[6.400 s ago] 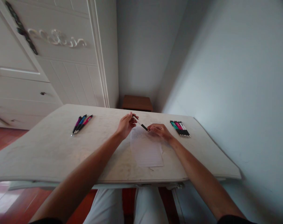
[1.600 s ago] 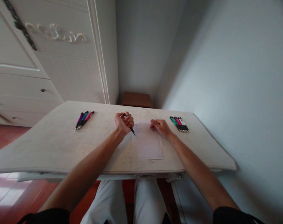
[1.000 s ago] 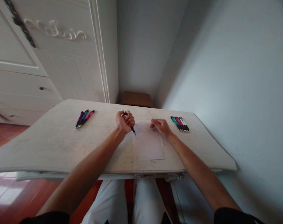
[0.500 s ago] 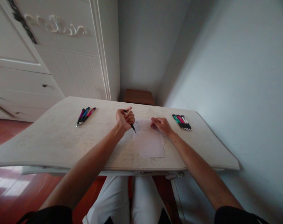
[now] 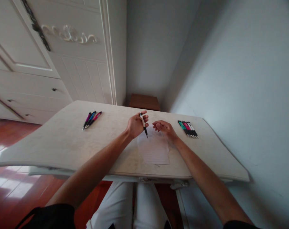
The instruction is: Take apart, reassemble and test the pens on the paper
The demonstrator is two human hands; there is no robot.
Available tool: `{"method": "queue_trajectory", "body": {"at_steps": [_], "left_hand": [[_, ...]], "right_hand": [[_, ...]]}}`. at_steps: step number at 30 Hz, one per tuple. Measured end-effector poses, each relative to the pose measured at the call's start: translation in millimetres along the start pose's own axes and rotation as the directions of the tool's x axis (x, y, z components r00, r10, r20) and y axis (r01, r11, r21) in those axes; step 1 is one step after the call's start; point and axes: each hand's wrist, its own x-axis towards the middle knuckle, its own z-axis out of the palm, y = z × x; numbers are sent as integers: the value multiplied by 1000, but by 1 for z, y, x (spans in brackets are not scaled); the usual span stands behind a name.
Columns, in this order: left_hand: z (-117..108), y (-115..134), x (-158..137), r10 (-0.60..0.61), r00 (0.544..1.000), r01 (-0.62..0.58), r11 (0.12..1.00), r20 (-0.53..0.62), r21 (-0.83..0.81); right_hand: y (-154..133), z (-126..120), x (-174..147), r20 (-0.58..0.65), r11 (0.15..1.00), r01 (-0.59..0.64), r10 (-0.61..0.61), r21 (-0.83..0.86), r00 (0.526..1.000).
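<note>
In the head view, a pen [image 5: 143,122] with a white barrel and black grip lies across the loosely curled fingers of my left hand [image 5: 135,125]. Its tip points down over the upper left of a lined sheet of paper [image 5: 154,152]. My right hand [image 5: 165,128] hovers at or rests on the sheet's upper right edge; contact is unclear. Its fingers are bent and a little apart, with nothing visible in them. Faint marks show on the upper part of the paper, partly hidden by the hands.
A row of several pens [image 5: 187,129], green, pink and white, lies on the right of the white table [image 5: 106,143]. Three pens [image 5: 92,120], purple, blue and pink, lie on the left. Beyond the table are a brown box-like piece [image 5: 144,101], a white cabinet and a wall.
My left hand has turned and loosened, showing more of the pen and bringing it to the right. The fingers of my right hand have spread from a closer curl. The view has shifted slightly.
</note>
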Motion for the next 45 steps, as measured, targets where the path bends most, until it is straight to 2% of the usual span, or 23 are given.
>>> {"method": "queue_trajectory", "body": {"at_steps": [4, 8, 15, 18, 20, 22, 23, 25, 27, 28, 30, 32, 35, 38, 42, 45], "left_hand": [[3, -9, -2, 55, 998, -53, 992, -7, 116], [2, -13, -4, 41, 998, -46, 991, 43, 129], [-1, -11, -2, 22, 994, -39, 986, 104, 160], [-7, -10, 4, 57, 993, -79, 974, 104, 212], [-13, -10, 8, 121, 991, -134, 939, 58, 316], [-20, -10, 12, 242, 969, -230, 814, 49, 534], [-24, -9, 14, 299, 950, -282, 704, 87, 653], [-31, -9, 16, 323, 911, -385, 438, 257, 812], [-37, -9, 17, 236, 880, -459, 206, 411, 864], [-40, -10, 18, 182, 875, -471, 112, 448, 875], [-46, -11, 19, 93, 884, -456, -49, 459, 889], [-49, -12, 20, 30, 889, -446, -173, 457, 878], [-52, -13, 21, -14, 872, -475, -260, 489, 841], [-52, -14, 20, 3, 865, -483, -266, 502, 834], [-50, -15, 19, 31, 867, -479, -223, 497, 849], [-49, -14, 18, 60, 873, -474, -135, 485, 870]], "right_hand": [[2, 5, -1, 96, 997, -69, 72, -38, 993], [1, 8, -1, 133, 995, -89, 95, -51, 987], [-6, 0, -1, 96, 996, -84, 86, -17, 992], [-9, -7, -1, 62, 991, -126, 124, 32, 990], [-10, -12, -1, 39, 985, -152, 149, 81, 988], [-10, -15, -1, 24, 981, -149, 147, 124, 989], [-11, -16, -1, 23, 982, -135, 133, 134, 991], [-12, -18, -1, 17, 987, -88, 86, 134, 996], [-13, -19, -2, 7, 993, -43, 43, 109, 999], [-14, -19, -2, 4, 996, -30, 30, 89, 1000], [-15, -20, -3, -9, 999, -24, 25, 39, 1000], [-14, -22, -4, -15, 999, -34, 34, -32, 999], [-10, -24, -5, 2, 989, -56, 57, -134, 998], [-7, -25, -5, 28, 981, -86, 92, -176, 995], [-4, -24, -4, 68, 981, -82, 95, -178, 993], [-2, -22, -3, 99, 983, -84, 100, -162, 990]]}}
